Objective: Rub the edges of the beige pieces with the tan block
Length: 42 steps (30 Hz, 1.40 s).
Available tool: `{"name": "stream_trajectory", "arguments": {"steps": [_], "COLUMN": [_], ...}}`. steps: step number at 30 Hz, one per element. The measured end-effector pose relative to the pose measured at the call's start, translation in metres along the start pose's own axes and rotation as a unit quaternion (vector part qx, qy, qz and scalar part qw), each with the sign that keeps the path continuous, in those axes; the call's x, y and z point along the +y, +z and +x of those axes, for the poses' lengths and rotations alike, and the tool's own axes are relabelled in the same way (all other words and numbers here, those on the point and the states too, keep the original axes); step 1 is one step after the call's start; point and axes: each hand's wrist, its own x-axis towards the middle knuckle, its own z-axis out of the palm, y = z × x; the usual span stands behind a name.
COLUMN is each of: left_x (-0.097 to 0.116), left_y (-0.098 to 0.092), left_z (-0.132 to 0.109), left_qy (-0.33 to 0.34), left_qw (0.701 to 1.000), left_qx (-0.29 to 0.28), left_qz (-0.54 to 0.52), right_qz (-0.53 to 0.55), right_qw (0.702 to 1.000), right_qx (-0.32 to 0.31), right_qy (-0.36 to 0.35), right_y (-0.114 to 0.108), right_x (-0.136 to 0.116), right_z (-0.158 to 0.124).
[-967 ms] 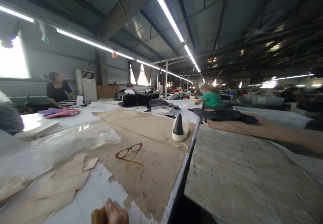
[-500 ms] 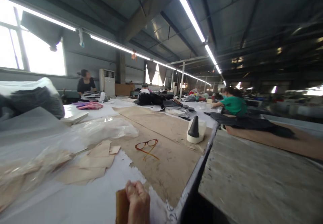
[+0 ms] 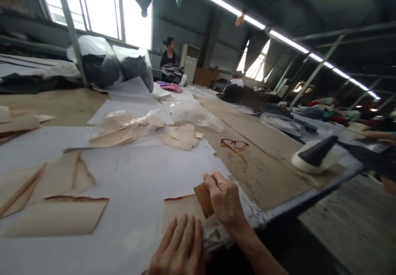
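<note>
At the left edge of the surface [image 3: 139, 171] a few tan pieces [image 3: 18, 122] lie stacked. Nearer to you, two triangular pieces [image 3: 46, 180] and a folded piece [image 3: 58, 217] lie flat. The folded one has a dark brown line along its far edge, so these look like pieces you have finished and set aside. Toward the far side, a clear plastic bag [image 3: 123, 124] holds more tan pieces, and a loose heap [image 3: 182, 136] sits just beside it. None of these show a dark edge, so they appear untouched. At the near edge lies the piece in hand [image 3: 182, 209]. It has a reddish-brown line on the left part of its far edge, and I cannot tell whether the line runs on under the block. Your left hand [image 3: 179, 246] lies on that piece with its fingers spread flat, pinning it and gripping nothing. Your right hand [image 3: 224, 200] has its grip closed around a brown block [image 3: 204, 198], which it holds upright against the piece's far right corner. Farther right, a pair of glasses [image 3: 234, 145] rests on brown paper [image 3: 262, 159]. A black cone on a white base [image 3: 315, 155] stands near the right edge, well apart from your hands.
</note>
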Motion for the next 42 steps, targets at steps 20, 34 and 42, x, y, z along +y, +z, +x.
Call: {"name": "stream_trajectory", "arguments": {"steps": [20,34,42], "left_x": [0.011,0.015,0.014], "left_y": [0.003,-0.002,0.004], "left_z": [0.014,0.013,0.007], "left_qy": [-0.109,-0.142,-0.129], "left_qw": [0.988,0.981,0.987], "left_qx": [0.07,0.059,0.055], "left_qz": [-0.087,-0.116,-0.081], "right_qz": [-0.338,-0.291,-0.161], "right_qw": [0.937,0.949,0.982], "right_qx": [0.012,0.079,0.092], "right_qy": [-0.087,-0.089,0.04], "right_y": [0.055,0.082,0.061], "right_x": [-0.025,-0.029,-0.033], "right_z": [0.001,0.015,0.046]}}
